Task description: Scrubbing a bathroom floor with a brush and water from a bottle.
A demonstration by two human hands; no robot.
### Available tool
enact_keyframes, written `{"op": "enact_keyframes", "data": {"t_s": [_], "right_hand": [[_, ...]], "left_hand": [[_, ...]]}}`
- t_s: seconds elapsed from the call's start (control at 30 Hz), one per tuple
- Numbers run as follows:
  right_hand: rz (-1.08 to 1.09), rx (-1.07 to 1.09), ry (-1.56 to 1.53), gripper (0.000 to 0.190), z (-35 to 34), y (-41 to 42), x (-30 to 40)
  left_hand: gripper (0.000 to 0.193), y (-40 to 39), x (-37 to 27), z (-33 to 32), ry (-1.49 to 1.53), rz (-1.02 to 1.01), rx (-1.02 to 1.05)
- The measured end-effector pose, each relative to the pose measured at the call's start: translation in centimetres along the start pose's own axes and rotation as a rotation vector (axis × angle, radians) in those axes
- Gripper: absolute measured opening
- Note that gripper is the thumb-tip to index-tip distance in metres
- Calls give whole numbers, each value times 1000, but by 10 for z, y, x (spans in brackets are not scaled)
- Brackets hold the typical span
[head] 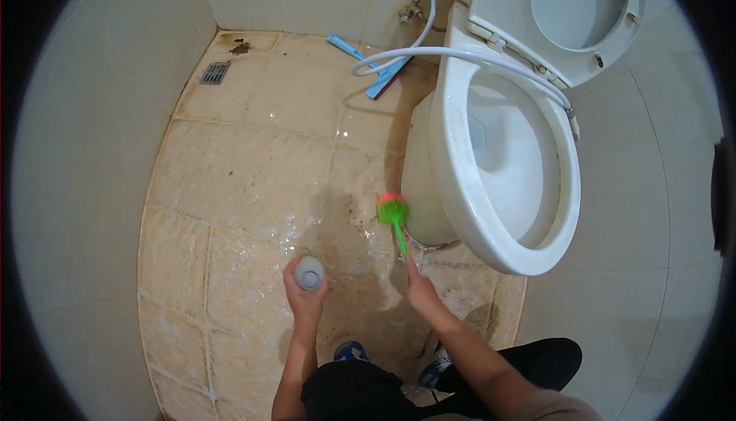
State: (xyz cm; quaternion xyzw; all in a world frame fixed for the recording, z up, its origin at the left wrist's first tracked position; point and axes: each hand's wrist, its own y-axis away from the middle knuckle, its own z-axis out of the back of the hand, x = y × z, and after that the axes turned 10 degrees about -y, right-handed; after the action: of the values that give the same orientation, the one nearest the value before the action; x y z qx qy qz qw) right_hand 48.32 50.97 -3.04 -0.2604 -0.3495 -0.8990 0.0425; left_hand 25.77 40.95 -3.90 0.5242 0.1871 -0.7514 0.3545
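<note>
My right hand [422, 293] grips the green handle of a toilet brush [393, 212] with a green and pink round head. The brush head is at the lower side of the toilet pedestal [425, 191], close to the floor; whether it touches the pedestal I cannot tell. In my left hand [303, 300] is a pale bottle [310, 274], its round base facing up towards me. The bottle's far end is mostly hidden below it. Wet tan floor tiles [264, 179] lie under both hands, with shiny patches and dark specks near the brush.
The white toilet bowl [517, 191] stands at right with its seat and lid [558, 12] raised. A white hose [448, 51] loops from the wall valve [411, 11] across the bowl. A blue squeegee [382, 79] lies behind; a floor drain [215, 73] sits near the left wall.
</note>
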Motion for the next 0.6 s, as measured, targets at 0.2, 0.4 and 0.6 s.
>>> {"op": "enact_keyframes", "data": {"t_s": [0.2,0.4,0.6], "right_hand": [[-46,-288,-309,58,44,-224,56],[-73,-425,-274,54,53,-233,112],[200,75,-120,54,-27,-71,54]], "left_hand": [[65,-11,1,4,52,63,72],[67,-13,0,8,136,61,179],[69,-9,20,17,5,-21,121]]}}
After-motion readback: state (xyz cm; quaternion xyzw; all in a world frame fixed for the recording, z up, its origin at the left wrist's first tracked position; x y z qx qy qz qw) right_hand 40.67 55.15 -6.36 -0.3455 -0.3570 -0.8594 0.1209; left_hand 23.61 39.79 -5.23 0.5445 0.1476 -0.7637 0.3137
